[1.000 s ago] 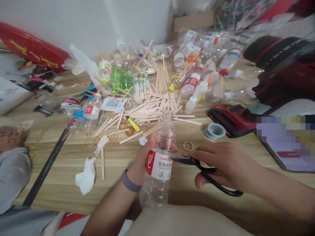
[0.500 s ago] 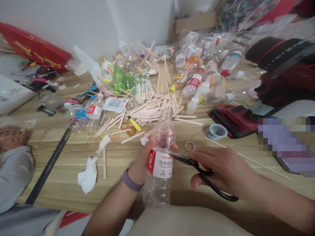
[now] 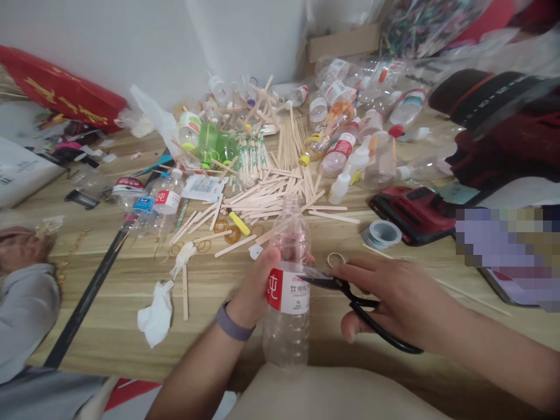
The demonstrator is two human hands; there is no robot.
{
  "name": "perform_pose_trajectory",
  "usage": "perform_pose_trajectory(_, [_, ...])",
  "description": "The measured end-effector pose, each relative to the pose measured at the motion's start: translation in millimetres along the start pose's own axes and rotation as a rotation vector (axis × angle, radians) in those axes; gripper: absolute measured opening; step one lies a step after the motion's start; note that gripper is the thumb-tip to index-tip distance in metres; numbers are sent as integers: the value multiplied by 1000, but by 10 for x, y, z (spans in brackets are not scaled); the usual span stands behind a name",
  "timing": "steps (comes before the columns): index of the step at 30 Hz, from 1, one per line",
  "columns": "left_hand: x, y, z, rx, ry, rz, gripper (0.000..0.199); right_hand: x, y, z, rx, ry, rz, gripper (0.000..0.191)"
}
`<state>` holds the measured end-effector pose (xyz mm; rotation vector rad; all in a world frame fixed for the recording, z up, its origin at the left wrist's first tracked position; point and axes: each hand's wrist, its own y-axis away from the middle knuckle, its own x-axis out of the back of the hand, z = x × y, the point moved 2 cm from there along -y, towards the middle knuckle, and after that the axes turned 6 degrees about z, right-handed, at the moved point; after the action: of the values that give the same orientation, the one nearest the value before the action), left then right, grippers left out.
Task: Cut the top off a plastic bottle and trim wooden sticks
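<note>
A clear plastic bottle (image 3: 286, 335) with a red and white label stands upright in front of me, its neck uncapped. My left hand (image 3: 258, 280) is wrapped round the bottle from behind, just above the label; most of its fingers show only through the plastic. In my right hand (image 3: 385, 291) is a pair of black-handled scissors (image 3: 389, 341), the handles parted. Their blades point left and touch the bottle at the label's upper edge. Whether a blade is inside the plastic I cannot tell. Just beyond the scissors lies a pale ring (image 3: 336, 259).
Wooden craft sticks (image 3: 280, 192) lie heaped beyond the bottle, with several plastic bottles (image 3: 341, 149) behind. At right are a red and black cordless drill (image 3: 415, 213), a spool (image 3: 382, 233) and a phone (image 3: 516, 286). Another person's hand (image 3: 24, 248) is at the left edge.
The bottle has turned a little in my left hand, its label shifting to the right, and it stands straighter. The scissors' blades have shifted slightly on the label's upper edge.
</note>
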<state>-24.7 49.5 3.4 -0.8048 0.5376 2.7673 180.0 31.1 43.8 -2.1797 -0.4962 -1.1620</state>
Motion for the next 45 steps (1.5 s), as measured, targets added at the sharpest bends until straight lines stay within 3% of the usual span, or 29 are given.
perform_pose_trajectory(5, [-1, 12, -21, -5, 19, -7, 57, -2, -25, -21, 20, 12, 7, 43])
perform_pose_trajectory(17, [-56, 8, -2, -5, 73, 59, 56, -32, -3, -104, -36, 17, 17, 58])
perform_pose_trajectory(24, [-74, 18, 9, -55, 56, 118, 56, -79, -2, -147, -68, 17, 84, 55])
perform_pose_trajectory(35, [-71, 35, -4, -83, 65, 125, 58, -148, 40, -190, -179, 0, 91, 30])
perform_pose_trajectory(45, [-102, 46, -14, -125, 127, 137, 61, -154, 40, -234, -153, 10, 138, 59])
